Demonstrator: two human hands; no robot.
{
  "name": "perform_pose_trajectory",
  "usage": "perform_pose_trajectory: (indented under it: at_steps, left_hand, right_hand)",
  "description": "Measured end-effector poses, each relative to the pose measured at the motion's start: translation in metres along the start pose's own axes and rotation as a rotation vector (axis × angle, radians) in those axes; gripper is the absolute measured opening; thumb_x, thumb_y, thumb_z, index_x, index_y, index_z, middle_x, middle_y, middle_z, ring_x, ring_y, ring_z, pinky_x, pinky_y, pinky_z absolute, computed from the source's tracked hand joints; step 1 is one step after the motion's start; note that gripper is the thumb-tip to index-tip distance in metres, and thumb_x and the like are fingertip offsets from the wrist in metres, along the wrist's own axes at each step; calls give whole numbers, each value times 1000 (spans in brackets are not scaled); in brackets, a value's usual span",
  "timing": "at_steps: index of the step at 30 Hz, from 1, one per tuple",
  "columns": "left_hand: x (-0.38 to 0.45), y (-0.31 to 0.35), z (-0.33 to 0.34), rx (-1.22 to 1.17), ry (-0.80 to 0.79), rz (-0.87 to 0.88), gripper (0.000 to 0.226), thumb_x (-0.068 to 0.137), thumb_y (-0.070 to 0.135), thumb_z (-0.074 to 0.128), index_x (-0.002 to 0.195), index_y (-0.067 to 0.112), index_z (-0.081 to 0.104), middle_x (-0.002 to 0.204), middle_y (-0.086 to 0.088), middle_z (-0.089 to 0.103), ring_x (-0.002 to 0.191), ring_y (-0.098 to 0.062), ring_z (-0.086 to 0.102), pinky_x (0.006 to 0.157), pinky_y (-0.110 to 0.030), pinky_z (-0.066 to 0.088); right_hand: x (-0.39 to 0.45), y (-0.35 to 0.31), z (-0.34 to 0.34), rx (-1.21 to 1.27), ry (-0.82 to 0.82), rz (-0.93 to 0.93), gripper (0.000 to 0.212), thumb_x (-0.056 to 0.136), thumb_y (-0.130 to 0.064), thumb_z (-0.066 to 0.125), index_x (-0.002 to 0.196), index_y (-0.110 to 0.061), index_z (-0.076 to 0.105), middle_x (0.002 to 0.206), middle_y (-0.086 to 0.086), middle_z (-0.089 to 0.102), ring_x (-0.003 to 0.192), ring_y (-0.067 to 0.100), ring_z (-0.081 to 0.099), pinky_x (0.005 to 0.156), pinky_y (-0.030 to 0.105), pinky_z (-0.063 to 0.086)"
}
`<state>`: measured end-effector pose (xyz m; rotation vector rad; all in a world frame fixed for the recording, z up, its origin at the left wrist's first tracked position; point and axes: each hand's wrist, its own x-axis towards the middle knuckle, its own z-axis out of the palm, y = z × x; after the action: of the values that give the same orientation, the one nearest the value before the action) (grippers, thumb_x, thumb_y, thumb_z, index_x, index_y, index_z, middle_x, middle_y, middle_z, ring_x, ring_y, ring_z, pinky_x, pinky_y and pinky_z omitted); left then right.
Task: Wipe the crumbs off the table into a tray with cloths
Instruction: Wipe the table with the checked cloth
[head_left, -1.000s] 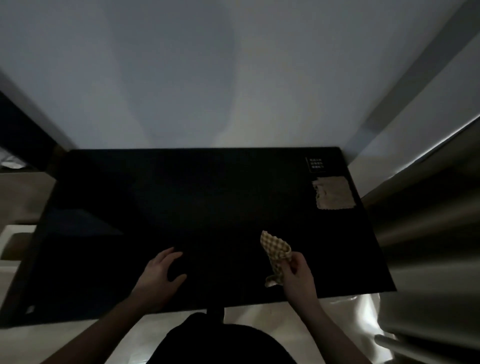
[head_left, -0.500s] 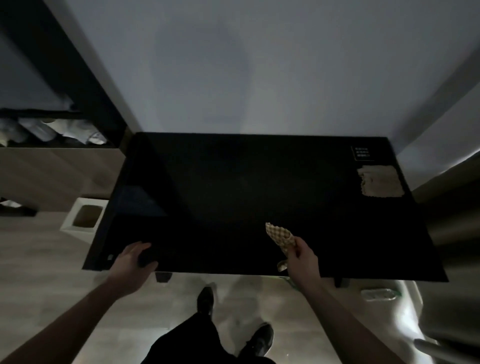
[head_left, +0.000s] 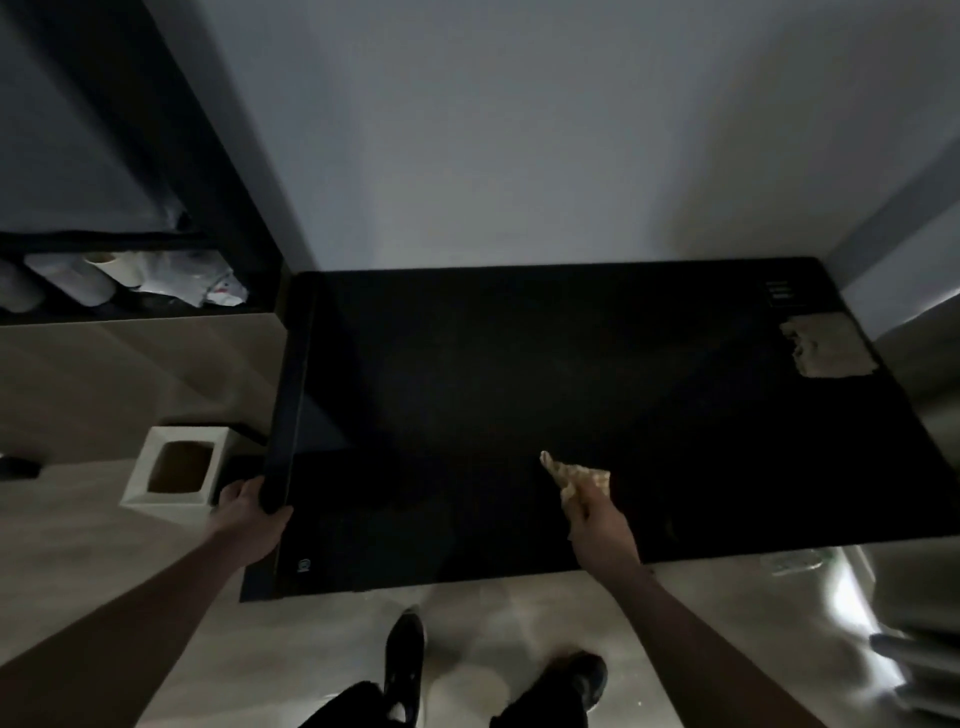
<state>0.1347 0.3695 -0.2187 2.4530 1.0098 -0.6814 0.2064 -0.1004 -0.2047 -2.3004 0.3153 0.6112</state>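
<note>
The black counter (head_left: 571, 389) carries a small pale logo (head_left: 303, 565) at its near left corner and a small label (head_left: 779, 293) with lines of writing at its far right corner; neither can be read. Just nearer than the label lies a tan cloth (head_left: 826, 345), flat on the surface. The left hand (head_left: 249, 519) grips the counter's left edge near the front corner, fingers curled over the rim; half a second ago it held the front edge closer to the middle. The right hand (head_left: 597, 525) pinches a checked cloth (head_left: 574, 478) against the surface near the front edge, right of centre, much where it was before. The view has swung left since then, showing more of the floor. Beside the counter's left edge on the floor stands a white square bin (head_left: 176, 473). Further left, a dark shelf (head_left: 130, 306) holds paper rolls (head_left: 78, 278). No tray or crumbs can be made out in the dim light
</note>
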Motion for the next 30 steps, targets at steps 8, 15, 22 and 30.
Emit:
perform_pose_trajectory:
  at_steps: [8,15,22,30]
  left_hand:
    - [69,9,4,-309,-32,-41,66,96,55,47,156,34,29,145,-18,53,122,-44,58,97,-45,50]
    - [64,31,26,-435,153,-91,69,98,62,38,158,36,19,148,-14,51,130,-43,53,104,-51,43]
    - [78,36,24,-366,236,-139,61,95,56,44,148,26,40,127,-18,65,114,-45,61,93,-50,47]
    - [83,33,25,-397,235,-134,64,89,65,38,146,37,37,123,-11,68,108,-41,65,93,-51,54]
  right_hand:
    - [18,4,43,-231,160,44,75,101,-54,53,164,-30,21,174,3,2,160,27,0,128,53,8]
    - [28,-16,107,-362,206,65,82,103,-66,25,165,-22,-8,172,9,-20,157,29,-23,127,56,-7]
    - [0,-80,226,-647,94,-532,73,106,-55,28,165,-18,5,173,10,-8,160,24,-13,125,51,-5]
    - [105,-157,198,-602,-136,-855,99,83,-7,69,164,-9,12,172,6,-3,159,23,-2,129,41,2]
